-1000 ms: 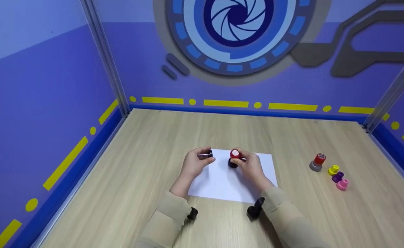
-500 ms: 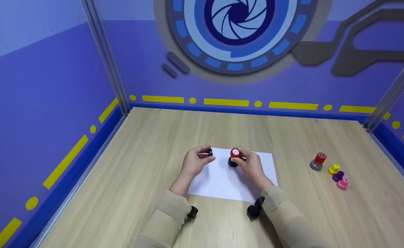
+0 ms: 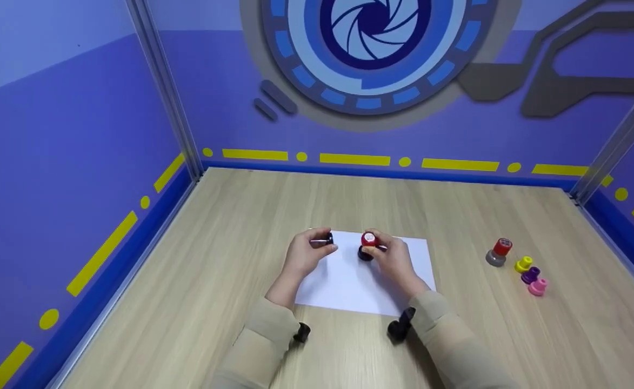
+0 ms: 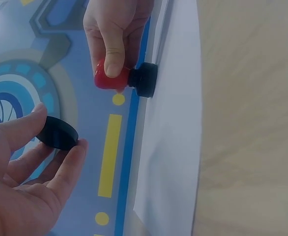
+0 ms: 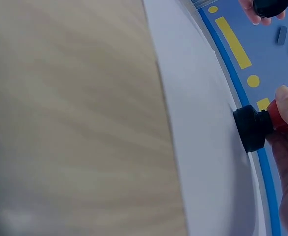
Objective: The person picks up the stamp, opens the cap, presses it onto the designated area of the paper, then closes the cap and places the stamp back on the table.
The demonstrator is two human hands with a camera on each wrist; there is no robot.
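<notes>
A red-handled stamp with a black base (image 3: 368,239) stands on a sheet of white paper (image 3: 344,283). My right hand (image 3: 395,260) grips its red handle between thumb and fingers. In the right wrist view the stamp's black base (image 5: 251,129) meets the paper's surface. To the left, my left hand (image 3: 303,258) pinches a round black cap (image 4: 59,133) by its rim, above the paper and apart from the stamp. The left wrist view shows both hands, with the stamp's black base (image 4: 146,79) against the sheet. The face under the stamp is hidden.
On the right of the wooden table (image 3: 230,227) stands another red stamp with a grey base (image 3: 499,252). Beside it are small yellow (image 3: 524,264), purple (image 3: 531,275) and pink (image 3: 538,287) stampers. Blue printed panels (image 3: 317,129) wall the table's back and sides.
</notes>
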